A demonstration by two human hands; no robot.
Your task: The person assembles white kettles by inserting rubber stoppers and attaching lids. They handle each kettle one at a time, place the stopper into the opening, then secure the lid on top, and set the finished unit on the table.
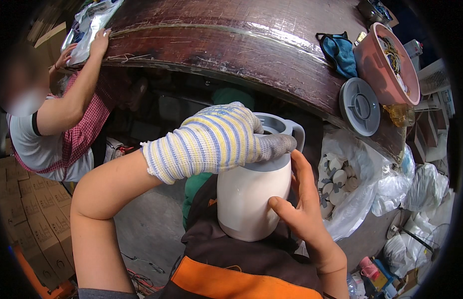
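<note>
A white jug [249,204] with a grey collar and a grey handle stands upright on my lap, against my dark and orange apron. My left hand [211,139], in a striped knit glove, is closed over the grey top, with its thumb along the rim. Bare, my right hand [306,209] is wrapped round the right side of the white body, thumb in front and fingers toward the handle. Part of the grey top is hidden under the glove.
Ahead stands a worn dark table [216,47] with a grey round lid [360,106], a pink basin [386,65] and a blue cloth item [338,54]. A plastic bag [361,199] of round white pieces lies right. Cartons [37,214] and a co-worker [72,109] are left.
</note>
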